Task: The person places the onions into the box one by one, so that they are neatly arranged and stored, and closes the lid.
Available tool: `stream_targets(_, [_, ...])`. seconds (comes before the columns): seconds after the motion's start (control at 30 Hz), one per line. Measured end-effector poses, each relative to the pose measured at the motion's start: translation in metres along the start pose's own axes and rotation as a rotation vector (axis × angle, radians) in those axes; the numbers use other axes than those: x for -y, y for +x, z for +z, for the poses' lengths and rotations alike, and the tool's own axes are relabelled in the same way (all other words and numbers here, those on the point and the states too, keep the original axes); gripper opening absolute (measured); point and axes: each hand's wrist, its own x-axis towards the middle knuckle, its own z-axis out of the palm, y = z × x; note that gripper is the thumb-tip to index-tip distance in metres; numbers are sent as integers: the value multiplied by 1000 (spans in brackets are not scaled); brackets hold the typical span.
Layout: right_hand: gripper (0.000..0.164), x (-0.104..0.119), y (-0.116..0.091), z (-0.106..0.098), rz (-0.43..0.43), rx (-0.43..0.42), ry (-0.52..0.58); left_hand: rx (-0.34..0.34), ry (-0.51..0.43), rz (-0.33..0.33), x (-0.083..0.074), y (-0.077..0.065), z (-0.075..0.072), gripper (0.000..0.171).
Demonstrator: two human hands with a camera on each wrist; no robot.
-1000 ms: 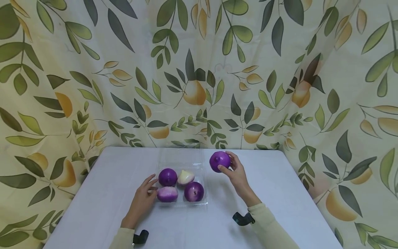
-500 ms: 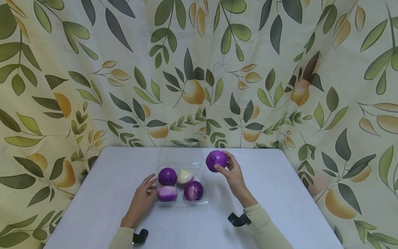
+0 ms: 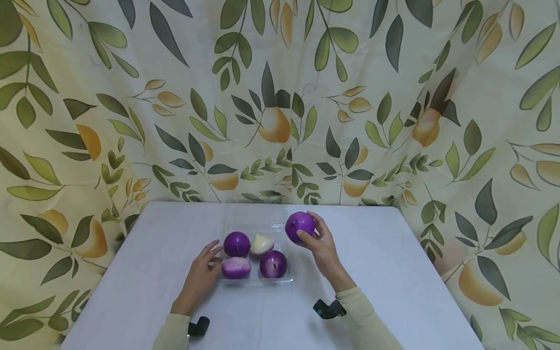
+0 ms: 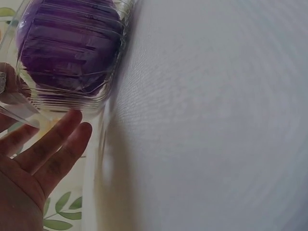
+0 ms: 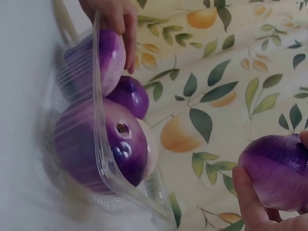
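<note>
My right hand [image 3: 323,248] holds a purple onion [image 3: 299,227] between thumb and fingers, raised just right of a clear plastic container [image 3: 255,281]. Inside the container sit a dark purple onion [image 3: 236,244], a paler purple onion [image 3: 236,268], a whitish onion [image 3: 262,244] and a purple onion with its root end showing [image 3: 273,264]. My left hand [image 3: 201,274] is at the container's left side, fingers extended and spread. In the left wrist view, the left fingertips [image 4: 74,118] lie right at the ribbed plastic wall, and one finger shows behind the clear plastic.
The container's clear lid [image 3: 253,216] stands open toward the back of the white-covered table [image 3: 372,272]. A leaf-and-fruit patterned curtain [image 3: 280,97] hangs behind and at both sides. Black wrist cameras [image 3: 199,326] are worn on both wrists.
My right hand has moved a little left with the purple onion, bringing it closer to the container. The left hand and the onions in the container stay in place.
</note>
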Motion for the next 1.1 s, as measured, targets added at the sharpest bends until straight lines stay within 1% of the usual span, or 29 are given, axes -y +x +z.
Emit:
stream_targets(0.17, [69,-1,-1,8,13,6,70,-12,-22,6,-1,-1,-3,41])
stream_targets(0.37, [69,-5,0,14,25,11,61,-18,-15,28,0,1,-3,41])
stream_targets(0.63, [73,-7,-1,22,63,49,72,-12,-15,5,1,3,-2,41])
stream_targets(0.7, [70,-8,-2,24,65,57,66,-6,-19,-2,1,3,-2,41])
stream_targets(0.87, [53,-9,-3,27,70,102,71,3,-27,-17,1,1,-1,41])
stream_targets(1.0, [49,-10,-3,29,94,122,99,5,-14,-16,2,0,0,41])
stream_targets(1.1, [46,-11,-2,31,86,117,80,-6,-18,-2,1,1,0,40])
